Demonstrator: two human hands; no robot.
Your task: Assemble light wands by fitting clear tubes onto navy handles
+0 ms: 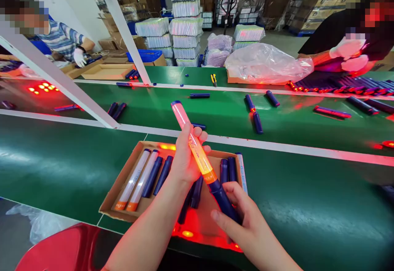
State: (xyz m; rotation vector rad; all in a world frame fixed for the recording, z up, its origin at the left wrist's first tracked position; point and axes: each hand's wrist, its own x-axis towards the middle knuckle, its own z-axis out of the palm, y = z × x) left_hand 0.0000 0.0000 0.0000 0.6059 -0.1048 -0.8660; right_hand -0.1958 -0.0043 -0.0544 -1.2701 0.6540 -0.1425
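A lit baton (199, 156), with a clear tube, an orange band and a dark blue handle, slants over a shallow cardboard tray (118, 199). My left hand (186, 156) is wrapped round the clear tube near its upper part. Around the blue handle, my right hand (243, 213) is closed, thumb on the near side. In the tray's left part lie two clear tubes with orange ends (135, 178) and dark blue handles (152, 177). More blue handles (228, 169) stand at the right side, beside a clear tube (242, 172). Red light glows at the tray's front.
Beyond a white rail (261, 143), a green belt (147, 106) carries scattered blue handles (254, 115). A white post (61, 70) slants at left. Two people work across the belt, one near a plastic bag (267, 63). A red stool (61, 250) is at lower left.
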